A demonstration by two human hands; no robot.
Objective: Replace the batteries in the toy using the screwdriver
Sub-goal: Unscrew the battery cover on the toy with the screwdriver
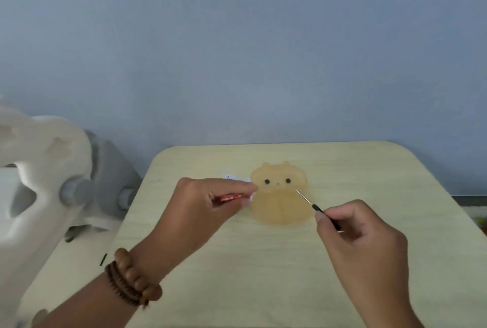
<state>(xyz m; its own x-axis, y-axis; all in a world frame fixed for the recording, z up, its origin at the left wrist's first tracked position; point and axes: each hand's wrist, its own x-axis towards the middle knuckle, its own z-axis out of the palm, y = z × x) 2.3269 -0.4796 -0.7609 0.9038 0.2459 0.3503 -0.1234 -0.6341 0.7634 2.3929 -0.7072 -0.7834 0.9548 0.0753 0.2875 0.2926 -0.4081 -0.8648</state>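
A translucent yellow cat-shaped toy (280,195) sits on the light wooden table (263,275), its face with two dark eyes turned toward me. My left hand (203,206) hovers just left of the toy and pinches a thin red battery (232,198) between thumb and fingers. A white piece (233,178) lies behind that hand, partly hidden. My right hand (361,238) is in front of the toy on the right and grips a small screwdriver (315,207) with a black handle. Its thin metal shaft points up-left at the toy's front.
A white and grey plastic object (52,182) stands left of the table, beside its edge. A plain blue-grey wall (237,50) rises behind the table. A brown bead bracelet (131,283) circles my left wrist. The table's rounded corners show at the back.
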